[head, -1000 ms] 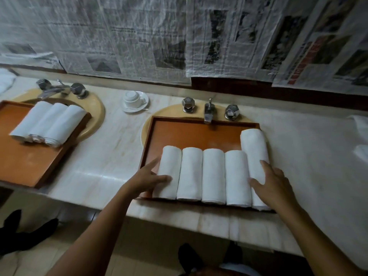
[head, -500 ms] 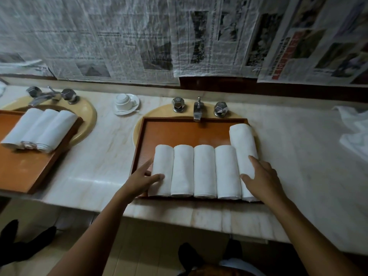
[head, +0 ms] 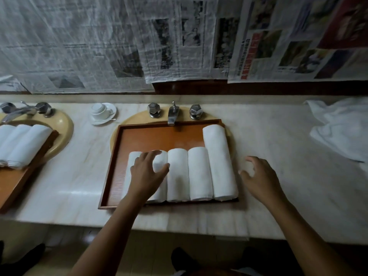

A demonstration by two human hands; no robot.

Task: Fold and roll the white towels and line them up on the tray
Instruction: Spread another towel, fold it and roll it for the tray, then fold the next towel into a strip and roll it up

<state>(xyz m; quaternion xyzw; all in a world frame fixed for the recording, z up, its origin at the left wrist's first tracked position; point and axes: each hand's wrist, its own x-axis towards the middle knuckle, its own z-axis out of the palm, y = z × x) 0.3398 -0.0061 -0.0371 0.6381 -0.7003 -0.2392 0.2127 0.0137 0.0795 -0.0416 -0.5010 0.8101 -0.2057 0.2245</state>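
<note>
I am recording a change at both hands: my left hand point(head: 148, 174) is no longer bracing the outer side of the row and is now lying over the two rolls at that end, fingers spread and loosely bent, gripping nothing; whether they are pressing the cloth I cannot tell. My right hand point(head: 260, 176) is coming off the long roll point(head: 219, 162), which is now just inside its fingertips, and is hovering over the counter point(head: 79, 176), fingers relaxed and holding nothing. I am judging the squaring-up finished and this row set. Counting: five rolled towels point(head: 178, 174) are lying side by side on the tray point(head: 159, 136) under and between my fingers; three rolls point(head: 22, 144) are sitting on a second tray point(head: 12, 184) well beyond my left fingers; one loose heap of white towels point(head: 342, 130) is waiting beyond my right fingers.
</note>
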